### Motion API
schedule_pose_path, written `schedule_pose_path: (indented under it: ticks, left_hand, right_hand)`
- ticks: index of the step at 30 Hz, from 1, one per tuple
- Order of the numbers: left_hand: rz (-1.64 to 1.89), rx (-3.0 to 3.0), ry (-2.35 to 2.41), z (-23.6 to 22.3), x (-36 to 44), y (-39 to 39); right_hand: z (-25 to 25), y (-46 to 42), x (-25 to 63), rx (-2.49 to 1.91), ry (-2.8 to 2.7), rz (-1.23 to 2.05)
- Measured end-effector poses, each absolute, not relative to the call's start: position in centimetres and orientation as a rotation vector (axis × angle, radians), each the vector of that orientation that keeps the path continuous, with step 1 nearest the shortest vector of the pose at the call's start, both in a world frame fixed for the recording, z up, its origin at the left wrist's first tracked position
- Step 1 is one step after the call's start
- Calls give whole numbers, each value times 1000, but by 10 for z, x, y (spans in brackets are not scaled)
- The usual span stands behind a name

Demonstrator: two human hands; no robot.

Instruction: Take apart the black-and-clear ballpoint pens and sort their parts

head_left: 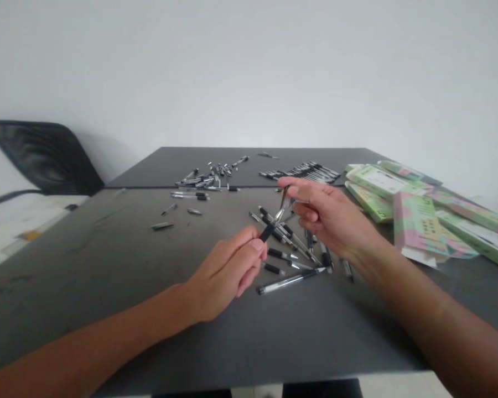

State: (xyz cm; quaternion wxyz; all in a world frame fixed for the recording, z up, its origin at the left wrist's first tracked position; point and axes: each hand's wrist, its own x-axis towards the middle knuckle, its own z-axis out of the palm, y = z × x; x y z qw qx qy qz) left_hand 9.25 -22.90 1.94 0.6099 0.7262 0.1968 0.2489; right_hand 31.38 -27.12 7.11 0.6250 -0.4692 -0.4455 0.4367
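Observation:
My left hand (228, 268) is closed around a pen (268, 232), gripping its black rubber section. The pen's clear tip points up and to the right. My right hand (326, 215) pinches a small pen cap (285, 198) with a dark clip between thumb and fingertips, close to that tip. Whether cap and tip touch, I cannot tell. Under both hands lies a loose heap of pens (282, 254) with black grips, partly hidden by my fingers. Nearest to me, one clear pen (292, 281) lies slanted on the dark table (216, 342).
Farther back sit a row of pens (307, 171) and a pile of pens and caps (211, 176). A few small parts (162, 226) lie to the left. Green and pink cardboard boxes (423, 221) crowd the right side. A black mesh chair (45, 155) stands beyond the left edge.

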Motion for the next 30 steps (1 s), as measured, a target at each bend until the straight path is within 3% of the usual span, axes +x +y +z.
schedule_pose_path:
  ticks: [5,30]
  left_hand:
    - [532,1709,446,20,92,-232]
    - [581,1756,443,24,91,-236]
  right_hand:
    - [73,-276,303,-969,-943,1107]
    - [67,-279,310,-1017,-1155,891]
